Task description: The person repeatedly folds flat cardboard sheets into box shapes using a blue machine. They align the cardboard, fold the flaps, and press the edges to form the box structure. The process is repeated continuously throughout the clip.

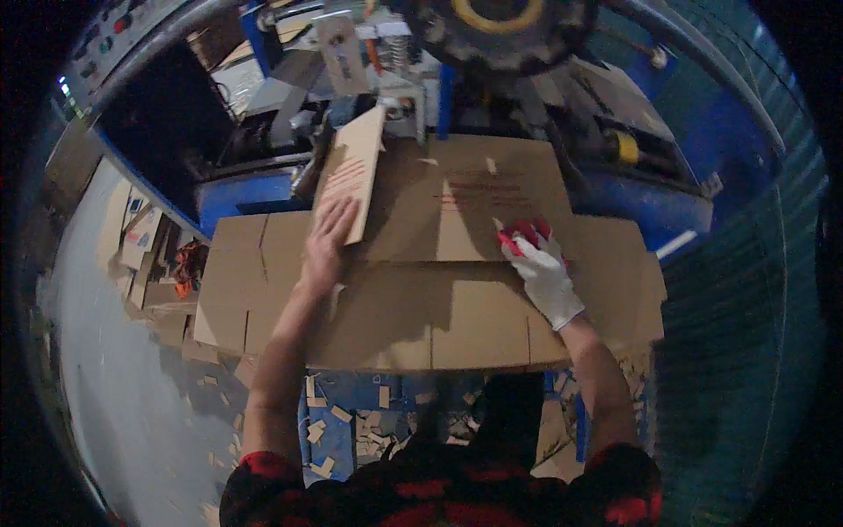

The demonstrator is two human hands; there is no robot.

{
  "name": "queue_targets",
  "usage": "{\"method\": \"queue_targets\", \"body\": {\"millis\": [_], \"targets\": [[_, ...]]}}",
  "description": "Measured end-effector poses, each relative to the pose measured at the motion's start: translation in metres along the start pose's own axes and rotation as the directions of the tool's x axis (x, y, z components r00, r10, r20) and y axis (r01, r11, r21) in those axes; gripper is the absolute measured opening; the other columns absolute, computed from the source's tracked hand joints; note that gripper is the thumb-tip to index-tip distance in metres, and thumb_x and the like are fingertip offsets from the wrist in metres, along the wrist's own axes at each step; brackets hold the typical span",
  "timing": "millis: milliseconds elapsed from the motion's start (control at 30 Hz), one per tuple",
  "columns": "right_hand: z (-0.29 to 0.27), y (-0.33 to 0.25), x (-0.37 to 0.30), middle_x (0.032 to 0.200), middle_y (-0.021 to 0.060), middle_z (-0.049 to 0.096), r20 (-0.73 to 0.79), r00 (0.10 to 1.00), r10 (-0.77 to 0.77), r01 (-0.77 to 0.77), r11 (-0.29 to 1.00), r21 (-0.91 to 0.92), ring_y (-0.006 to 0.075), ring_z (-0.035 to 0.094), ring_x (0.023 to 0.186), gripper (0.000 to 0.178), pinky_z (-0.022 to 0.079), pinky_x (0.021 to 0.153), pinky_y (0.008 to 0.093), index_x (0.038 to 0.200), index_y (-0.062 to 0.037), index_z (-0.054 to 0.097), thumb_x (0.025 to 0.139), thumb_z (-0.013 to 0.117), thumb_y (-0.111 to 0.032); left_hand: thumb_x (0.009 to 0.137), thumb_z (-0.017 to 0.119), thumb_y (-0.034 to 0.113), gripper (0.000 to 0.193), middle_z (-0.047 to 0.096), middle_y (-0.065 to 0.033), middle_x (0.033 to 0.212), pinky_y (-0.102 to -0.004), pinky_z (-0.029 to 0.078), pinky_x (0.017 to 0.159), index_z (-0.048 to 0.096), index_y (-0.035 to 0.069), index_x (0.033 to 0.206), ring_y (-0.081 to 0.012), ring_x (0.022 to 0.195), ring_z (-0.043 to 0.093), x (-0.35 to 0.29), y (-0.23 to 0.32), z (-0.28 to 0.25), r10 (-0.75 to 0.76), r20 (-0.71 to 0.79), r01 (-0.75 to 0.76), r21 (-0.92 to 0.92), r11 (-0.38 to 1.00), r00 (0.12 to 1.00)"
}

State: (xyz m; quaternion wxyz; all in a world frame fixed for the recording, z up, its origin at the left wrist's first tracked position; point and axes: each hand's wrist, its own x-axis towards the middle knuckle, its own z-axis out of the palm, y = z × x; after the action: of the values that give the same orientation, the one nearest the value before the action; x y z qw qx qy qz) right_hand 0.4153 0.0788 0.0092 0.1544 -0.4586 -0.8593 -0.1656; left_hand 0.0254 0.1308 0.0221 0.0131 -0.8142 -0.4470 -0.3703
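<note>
A large flattened cardboard box (492, 307) with creases, slots and red print lies across the work surface before me. On its left, a narrow cardboard panel (356, 171) with red markings is tilted up. My left hand (329, 235), bare, rests on the lower part of this panel, fingers stretched along its face; the thumb is hidden. My right hand (540, 268) wears a white glove with red on the finger side. It sits low over the right part of the box, its fingers curled in. What they hold, if anything, cannot be made out.
Beyond the cardboard stands a blue machine (255, 195) with a dark toothed wheel (509, 35) overhead. A control panel (110, 44) is at far left. Cardboard scraps (325, 430) litter the floor below. Stacked cardboard (140, 241) stands left; a corrugated dark green surface (746, 334) is at right.
</note>
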Motion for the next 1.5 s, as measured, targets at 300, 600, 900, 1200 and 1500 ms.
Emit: {"method": "queue_targets", "body": {"millis": [300,600,900,1200,1500], "targets": [[0.030,0.069,0.152,0.128,0.0136,0.054,0.191,0.923,0.335,-0.272,0.916,-0.295,0.0333,0.055,0.113,0.045,0.046,0.091,0.0436,0.127,-0.0105,0.054,0.082,0.052,-0.006,0.086,0.058,0.013,0.066,0.043,-0.0237,0.130,-0.0449,0.049,0.085,0.028,0.021,0.145,-0.0387,0.112,0.052,0.134,-0.059,0.088,-0.386,0.002,0.375,0.236,0.897,0.923],[-0.021,0.072,-0.027,0.137,0.0195,0.047,-0.059,0.891,0.451,-0.440,0.888,0.136,0.0369,0.045,0.125,0.056,0.036,0.105,0.0430,0.136,-0.0035,0.043,0.084,0.063,-0.012,0.088,0.059,0.034,0.044,0.051,-0.0107,0.135,-0.0422,0.044,0.097,0.058,0.008,0.123,-0.0292,0.121,0.051,-0.072,-0.062,-0.070,-0.644,-0.054,0.587,0.473,0.657,0.763],[-0.083,-0.026,-0.201,0.137,0.0210,0.046,0.114,0.830,0.547,-0.524,0.833,-0.177,0.0412,0.040,0.128,0.066,0.027,0.110,0.0501,0.138,-0.0054,0.043,0.080,0.069,-0.024,0.072,0.067,0.060,0.088,0.037,-0.0171,0.144,-0.0542,0.035,0.101,0.041,0.008,0.138,-0.0362,0.132,0.033,-0.222,-0.074,-0.163,-0.898,-0.096,0.828,0.440,0.348,0.429],[-0.097,-0.049,-0.266,0.142,0.0151,0.039,0.472,0.083,0.877,-0.224,-0.446,0.867,0.0330,0.041,0.127,0.060,0.038,0.102,0.0425,0.141,-0.0111,0.039,0.088,0.063,-0.026,0.056,0.069,0.072,0.095,0.058,-0.0179,0.119,-0.0443,0.038,0.098,0.057,0.006,0.124,-0.0338,0.117,0.049,-0.223,-0.101,-0.195,-0.943,-0.118,0.830,0.518,0.208,0.310],[-0.084,-0.026,-0.223,0.128,0.0073,0.052,-0.124,0.032,0.992,-0.267,0.128,0.955,0.0184,0.049,0.116,0.048,0.041,0.095,0.0343,0.135,-0.0064,0.044,0.089,0.057,-0.006,0.085,0.068,0.015,0.050,0.056,-0.0124,0.121,-0.0434,0.044,0.091,0.047,0.002,0.128,-0.0303,0.101,0.054,-0.228,-0.077,-0.207,-0.680,-0.314,0.400,-0.619,0.676,0.663]]}}
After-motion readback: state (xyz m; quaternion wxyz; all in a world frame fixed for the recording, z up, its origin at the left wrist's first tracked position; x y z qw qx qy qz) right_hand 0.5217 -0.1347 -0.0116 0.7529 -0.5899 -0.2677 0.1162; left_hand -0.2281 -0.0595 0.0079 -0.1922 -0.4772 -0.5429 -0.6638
